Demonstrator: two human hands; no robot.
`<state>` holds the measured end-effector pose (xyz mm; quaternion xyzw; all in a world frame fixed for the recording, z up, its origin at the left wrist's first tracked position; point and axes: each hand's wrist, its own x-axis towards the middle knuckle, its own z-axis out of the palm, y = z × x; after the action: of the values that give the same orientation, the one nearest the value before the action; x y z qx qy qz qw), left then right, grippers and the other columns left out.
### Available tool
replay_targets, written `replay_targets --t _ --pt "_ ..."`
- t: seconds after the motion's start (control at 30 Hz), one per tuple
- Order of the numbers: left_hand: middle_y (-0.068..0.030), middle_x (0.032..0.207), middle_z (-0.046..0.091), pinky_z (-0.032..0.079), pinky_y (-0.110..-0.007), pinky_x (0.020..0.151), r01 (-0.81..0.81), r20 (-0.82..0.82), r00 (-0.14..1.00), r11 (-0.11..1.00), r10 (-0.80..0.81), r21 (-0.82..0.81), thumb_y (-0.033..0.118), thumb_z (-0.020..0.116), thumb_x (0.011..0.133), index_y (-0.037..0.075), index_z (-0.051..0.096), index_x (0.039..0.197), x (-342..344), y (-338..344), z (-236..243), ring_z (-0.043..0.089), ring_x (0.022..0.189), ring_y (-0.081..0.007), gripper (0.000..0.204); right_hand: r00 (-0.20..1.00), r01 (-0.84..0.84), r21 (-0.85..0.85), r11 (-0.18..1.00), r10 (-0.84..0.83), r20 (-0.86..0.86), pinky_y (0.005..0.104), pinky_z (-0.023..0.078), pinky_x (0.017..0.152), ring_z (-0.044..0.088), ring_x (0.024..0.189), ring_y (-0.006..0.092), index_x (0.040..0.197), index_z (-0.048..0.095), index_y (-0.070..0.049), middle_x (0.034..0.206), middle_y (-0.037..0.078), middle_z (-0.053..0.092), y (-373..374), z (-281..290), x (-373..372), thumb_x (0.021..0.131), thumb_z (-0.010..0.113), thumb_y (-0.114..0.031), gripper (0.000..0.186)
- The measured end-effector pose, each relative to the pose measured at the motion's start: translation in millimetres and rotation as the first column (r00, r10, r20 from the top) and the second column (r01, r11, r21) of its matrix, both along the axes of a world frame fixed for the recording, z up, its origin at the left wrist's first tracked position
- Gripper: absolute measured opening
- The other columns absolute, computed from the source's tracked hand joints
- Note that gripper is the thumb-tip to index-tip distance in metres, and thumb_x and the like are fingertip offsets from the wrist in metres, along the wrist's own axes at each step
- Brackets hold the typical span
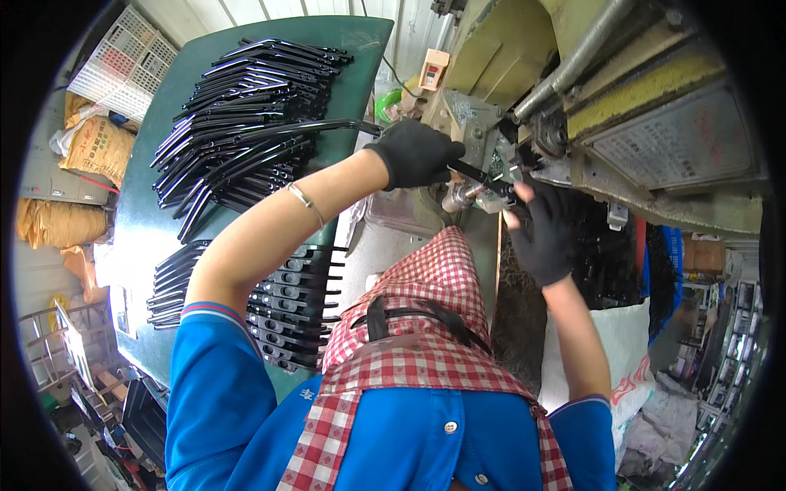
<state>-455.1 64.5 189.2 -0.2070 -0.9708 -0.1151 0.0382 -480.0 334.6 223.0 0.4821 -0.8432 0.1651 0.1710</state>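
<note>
My left hand (417,154), in a black glove, is closed around a bent black metal tube (327,126). The tube's long arm runs left over the pile, and its other end points into the metal fixture (475,193) of a machine. Close by that end is my right hand (542,236), also gloved, with two bare fingertips showing. Its fingers are apart and nothing shows between them; I cannot tell whether they touch the tube's end. Left of my hands, a heap of similar bent black tubes (237,123) covers much of a green table (360,37).
The large olive-green machine (508,49) fills the upper right. Several black brackets (286,327) are stacked on the table beside my left arm. A white sack (602,348) stands below my right hand. A white plastic crate (127,65) and yellow sacks (98,151) are at the far left.
</note>
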Motion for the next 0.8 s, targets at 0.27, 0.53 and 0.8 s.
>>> replay_targets --t 0.27,0.53,0.8 --pt "-0.0103 0.073 0.065 0.050 -0.045 0.061 -0.034 0.056 0.998 0.997 0.031 0.062 0.033 0.066 0.082 0.013 0.063 0.090 7 -5 6 0.066 0.070 -0.0327 0.022 0.836 -0.195 -0.163 0.967 0.251 0.489 0.0331 0.048 0.070 0.061 0.075 0.0220 0.094 0.065 -0.004 0.079 0.009 0.062 23 -80 19 0.085 0.064 -0.004 0.010" --pt "-0.0102 0.080 0.066 0.052 -0.045 0.065 -0.047 0.023 0.999 0.990 0.044 0.131 0.033 0.066 0.083 0.017 0.061 0.107 11 -4 10 0.066 0.074 -0.0337 0.029 0.908 0.144 0.061 0.988 -0.156 0.390 0.0397 0.051 0.073 0.065 0.081 0.0271 0.099 0.066 -0.006 0.093 0.015 0.067 25 -192 -75 0.090 0.057 -0.018 0.017" --pt "-0.0106 0.088 0.067 0.051 -0.044 0.065 -0.090 0.174 0.984 0.951 0.039 0.296 0.025 0.056 0.090 0.021 0.061 0.116 78 -8 32 0.065 0.078 -0.0338 0.026 0.879 0.297 0.599 0.743 -0.458 0.133 0.0452 0.052 0.076 0.065 0.090 0.0374 0.093 0.066 -0.008 0.095 0.017 0.068 -19 -221 -123 0.085 0.056 -0.031 0.026"
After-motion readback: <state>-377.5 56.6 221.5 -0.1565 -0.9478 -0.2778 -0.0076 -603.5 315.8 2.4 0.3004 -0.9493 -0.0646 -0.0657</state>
